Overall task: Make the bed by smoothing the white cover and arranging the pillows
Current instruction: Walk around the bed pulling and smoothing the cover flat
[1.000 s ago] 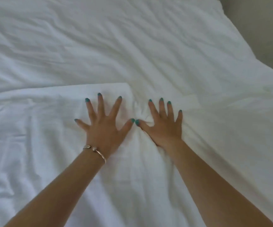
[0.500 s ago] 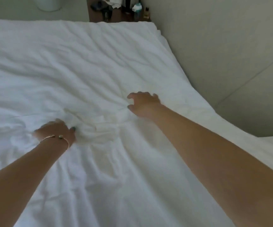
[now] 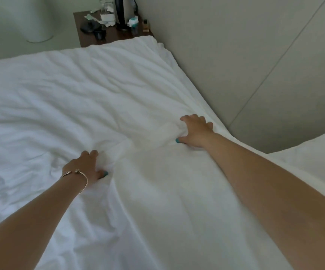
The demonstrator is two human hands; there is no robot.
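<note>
Bare forearms, no sleeves; teal polish on the nails of the left hand point(image 3: 86, 166) and right hand point(image 3: 195, 131); a thin gold bangle point(image 3: 75, 173) circles the left wrist.

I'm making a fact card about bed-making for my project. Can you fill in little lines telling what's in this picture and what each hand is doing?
place: a bed with a padded wall panel beside it
cover: white cover, wrinkled, bunched between the two hands
left hand: left hand, bracelet on the wrist, fingers curled, gripping the fabric
right hand: right hand, fingers curled, gripping the fabric near the wall-side edge
pillow: white pillow at the right
behind the bed: cluttered brown nightstand
</note>
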